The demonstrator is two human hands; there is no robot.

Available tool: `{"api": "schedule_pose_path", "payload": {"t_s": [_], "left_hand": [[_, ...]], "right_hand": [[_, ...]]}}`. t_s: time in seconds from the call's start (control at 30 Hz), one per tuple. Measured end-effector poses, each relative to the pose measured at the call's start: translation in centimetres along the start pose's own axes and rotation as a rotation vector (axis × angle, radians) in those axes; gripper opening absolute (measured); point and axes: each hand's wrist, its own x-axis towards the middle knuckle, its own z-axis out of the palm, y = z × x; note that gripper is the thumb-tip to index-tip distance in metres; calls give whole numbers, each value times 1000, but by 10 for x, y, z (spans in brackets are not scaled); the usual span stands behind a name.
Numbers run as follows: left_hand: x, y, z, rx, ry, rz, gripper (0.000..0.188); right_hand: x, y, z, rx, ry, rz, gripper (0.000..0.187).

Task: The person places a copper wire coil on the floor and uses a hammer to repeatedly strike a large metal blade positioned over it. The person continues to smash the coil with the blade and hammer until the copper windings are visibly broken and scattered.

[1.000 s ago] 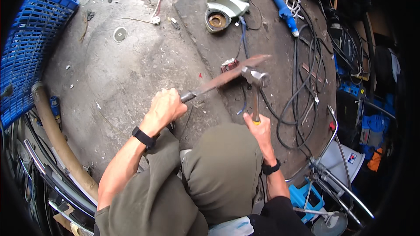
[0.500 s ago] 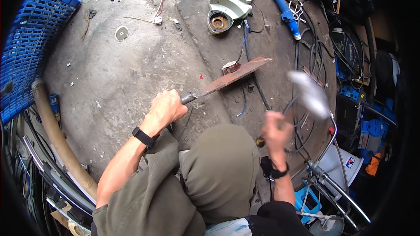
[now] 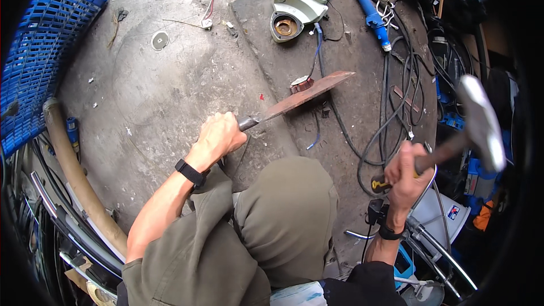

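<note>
Fingers of your left hand [image 3: 218, 136] are wrapped tight around the handle end of a long rusty blade [image 3: 300, 95], which slants up and to the right from your fist. Its far part lies across a small reddish coil of copper winding [image 3: 301, 84] that sits on the dark slab [image 3: 362, 96] set into the concrete floor [image 3: 170, 90], near the slab's left edge. Your right hand [image 3: 407, 173] is closed around the wooden shaft of a hammer [image 3: 480, 122], low on the handle where a yellow-and-black end shows below your fist. The steel head is raised off to the right, well apart from the blade and the coil, over the slab's right edge.

Black cables [image 3: 391, 107] loop over the slab between the blade and your right hand. At the slab's far edge lies a pale grey motor housing [image 3: 296, 7] with a round brown opening, and just beside it, toward the far right corner, two blue plugs [image 3: 371, 11]. A blue plastic crate [image 3: 42, 51] stands along the floor's left side, with a tan hose [image 3: 73, 181] curving below it. Your knees in olive trousers [image 3: 283, 221] fill the near edge.
</note>
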Motion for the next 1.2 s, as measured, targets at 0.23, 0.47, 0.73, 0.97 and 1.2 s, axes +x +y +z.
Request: {"api": "schedule_pose_path", "payload": {"t_s": [0.23,0.47,0.73,0.97,1.2], "left_hand": [[-3,6,1,-52,0,65,22],[4,3,10,-71,39,77,22],[6,-3,7,-73,3,34,22],[12,3,13,26,10,116,23],[13,0,8,-69,76,114,21]], "right_hand": [[-44,151,35,-497,-237,173,41],[-33,98,29,-298,-217,491,37],[9,-4,-1,184,-19,-105,25],[-23,153,56,-497,-297,215,36],[-16,57,27,-366,-169,331,37]]}}
